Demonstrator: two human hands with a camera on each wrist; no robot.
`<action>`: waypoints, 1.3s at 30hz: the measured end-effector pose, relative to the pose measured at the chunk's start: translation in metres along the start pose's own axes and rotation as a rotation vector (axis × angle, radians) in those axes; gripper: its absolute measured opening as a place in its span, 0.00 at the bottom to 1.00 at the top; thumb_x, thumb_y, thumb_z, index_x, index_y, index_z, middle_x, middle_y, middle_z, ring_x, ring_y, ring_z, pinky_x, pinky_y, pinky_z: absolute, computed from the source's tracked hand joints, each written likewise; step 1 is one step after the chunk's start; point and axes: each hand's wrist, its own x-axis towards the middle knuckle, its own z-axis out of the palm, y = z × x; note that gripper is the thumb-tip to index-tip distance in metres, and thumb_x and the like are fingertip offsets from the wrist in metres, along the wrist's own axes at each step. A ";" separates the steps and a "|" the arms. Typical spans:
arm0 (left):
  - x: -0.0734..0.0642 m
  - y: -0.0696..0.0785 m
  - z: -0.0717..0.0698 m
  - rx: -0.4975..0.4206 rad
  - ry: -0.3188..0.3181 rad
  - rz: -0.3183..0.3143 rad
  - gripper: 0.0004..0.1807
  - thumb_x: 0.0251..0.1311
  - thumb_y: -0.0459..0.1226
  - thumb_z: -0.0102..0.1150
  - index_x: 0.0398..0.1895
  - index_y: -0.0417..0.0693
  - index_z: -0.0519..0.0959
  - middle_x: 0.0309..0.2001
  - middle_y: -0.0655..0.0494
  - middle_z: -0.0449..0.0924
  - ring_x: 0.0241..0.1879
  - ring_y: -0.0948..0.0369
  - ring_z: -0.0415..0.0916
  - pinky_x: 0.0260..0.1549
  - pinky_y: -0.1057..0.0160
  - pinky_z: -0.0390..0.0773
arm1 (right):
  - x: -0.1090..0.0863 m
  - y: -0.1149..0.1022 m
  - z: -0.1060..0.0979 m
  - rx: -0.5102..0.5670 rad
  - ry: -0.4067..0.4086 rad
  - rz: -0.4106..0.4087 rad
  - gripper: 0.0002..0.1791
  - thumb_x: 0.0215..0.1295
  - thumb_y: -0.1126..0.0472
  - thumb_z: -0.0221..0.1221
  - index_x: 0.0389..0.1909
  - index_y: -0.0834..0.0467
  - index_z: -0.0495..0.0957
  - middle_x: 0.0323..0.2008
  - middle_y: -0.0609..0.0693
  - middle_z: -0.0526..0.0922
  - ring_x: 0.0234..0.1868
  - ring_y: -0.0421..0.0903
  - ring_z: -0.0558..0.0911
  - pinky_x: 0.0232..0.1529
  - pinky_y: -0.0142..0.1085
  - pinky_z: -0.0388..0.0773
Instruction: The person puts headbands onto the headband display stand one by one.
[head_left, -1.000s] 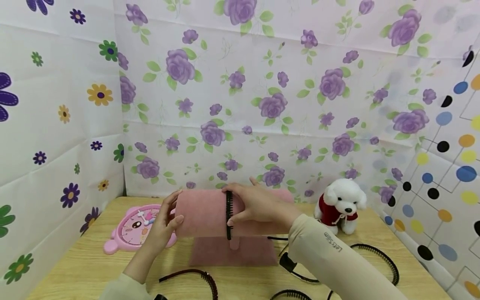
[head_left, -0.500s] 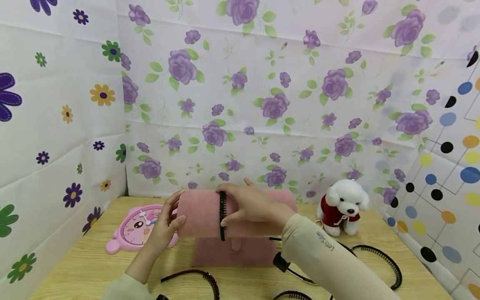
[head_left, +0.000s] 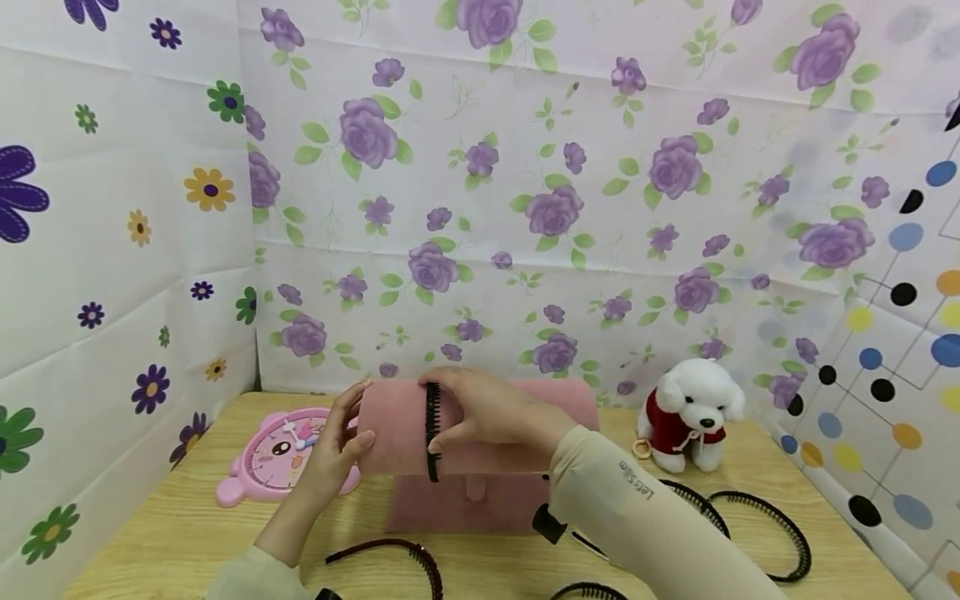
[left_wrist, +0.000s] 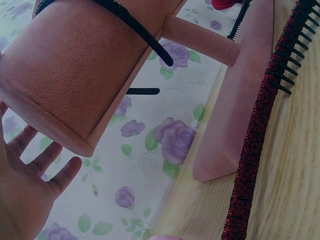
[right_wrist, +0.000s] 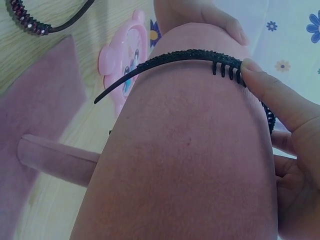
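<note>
Pink stand (right_wrist: 185,150): matt, suede-like cloth. Black headband (head_left: 431,417): plastic-looking teeth, rough beaded top. Surface (head_left: 180,542) wood-grained, toy dog (head_left: 690,417) fluffy plush, clock (head_left: 273,462) smooth plastic-looking.

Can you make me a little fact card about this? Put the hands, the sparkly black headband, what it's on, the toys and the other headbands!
Left hand: holds the end of the pink roll
Right hand: grips the black headband
Black headband: around the pink roll, both ends sticking out below
Pink roll: held up by a post on a pink base
Toys: pink clock on the left; white toy dog in red on the right
Other headbands: dark red headband in front; more black ones nearby
</note>
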 end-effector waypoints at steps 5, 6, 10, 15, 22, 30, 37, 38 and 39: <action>0.000 0.001 0.000 -0.001 -0.003 0.003 0.32 0.68 0.31 0.45 0.75 0.51 0.52 0.64 0.69 0.61 0.56 0.71 0.67 0.43 0.65 0.77 | 0.004 -0.004 0.000 -0.048 0.001 -0.008 0.41 0.53 0.43 0.68 0.67 0.47 0.63 0.64 0.42 0.70 0.64 0.40 0.70 0.64 0.39 0.68; 0.000 0.001 0.000 -0.001 -0.003 0.000 0.32 0.68 0.31 0.45 0.75 0.51 0.52 0.64 0.69 0.61 0.56 0.71 0.67 0.43 0.65 0.77 | 0.005 -0.005 0.000 -0.066 0.002 -0.013 0.42 0.53 0.43 0.68 0.68 0.47 0.63 0.65 0.43 0.70 0.65 0.41 0.70 0.64 0.39 0.68; 0.000 0.002 0.000 0.008 -0.001 -0.008 0.33 0.68 0.31 0.45 0.75 0.51 0.52 0.64 0.68 0.60 0.56 0.72 0.67 0.44 0.65 0.76 | 0.008 -0.008 0.001 -0.068 -0.009 -0.008 0.42 0.54 0.42 0.68 0.68 0.47 0.62 0.66 0.43 0.69 0.66 0.42 0.69 0.64 0.39 0.68; -0.001 0.001 0.000 0.011 -0.009 -0.012 0.33 0.68 0.32 0.46 0.75 0.51 0.51 0.65 0.67 0.59 0.56 0.71 0.67 0.44 0.65 0.77 | 0.012 -0.011 0.003 -0.089 -0.006 -0.001 0.43 0.53 0.40 0.67 0.68 0.47 0.62 0.66 0.42 0.70 0.66 0.45 0.70 0.67 0.43 0.65; -0.001 -0.001 -0.002 0.011 -0.030 -0.014 0.33 0.69 0.33 0.45 0.75 0.52 0.50 0.65 0.66 0.58 0.55 0.69 0.67 0.43 0.63 0.78 | 0.020 -0.016 0.007 -0.165 0.015 -0.039 0.43 0.53 0.39 0.66 0.68 0.48 0.63 0.65 0.42 0.71 0.64 0.42 0.73 0.75 0.49 0.45; -0.001 -0.001 -0.001 -0.008 -0.026 -0.006 0.33 0.69 0.33 0.45 0.75 0.51 0.50 0.64 0.69 0.59 0.56 0.70 0.68 0.42 0.64 0.78 | 0.026 -0.023 0.012 -0.185 0.015 -0.012 0.44 0.54 0.38 0.65 0.70 0.47 0.60 0.68 0.42 0.68 0.68 0.41 0.69 0.75 0.51 0.41; -0.001 0.000 0.000 -0.016 -0.025 0.006 0.33 0.69 0.33 0.45 0.75 0.50 0.49 0.65 0.69 0.59 0.56 0.69 0.68 0.42 0.64 0.79 | 0.025 -0.026 0.014 -0.224 0.022 -0.003 0.49 0.53 0.35 0.64 0.74 0.43 0.54 0.71 0.44 0.63 0.74 0.43 0.59 0.75 0.52 0.40; -0.001 0.000 0.000 -0.016 -0.026 0.006 0.33 0.70 0.33 0.45 0.75 0.50 0.49 0.65 0.69 0.59 0.56 0.69 0.68 0.42 0.64 0.79 | 0.024 -0.026 0.013 -0.227 0.020 -0.002 0.51 0.53 0.35 0.64 0.75 0.42 0.51 0.72 0.44 0.62 0.74 0.44 0.58 0.75 0.52 0.40; -0.001 0.000 0.000 -0.015 -0.026 0.007 0.32 0.70 0.33 0.45 0.75 0.50 0.49 0.65 0.69 0.59 0.56 0.69 0.68 0.42 0.64 0.79 | 0.023 -0.026 0.013 -0.224 0.020 0.000 0.52 0.52 0.35 0.64 0.75 0.40 0.49 0.72 0.45 0.61 0.75 0.45 0.57 0.75 0.52 0.40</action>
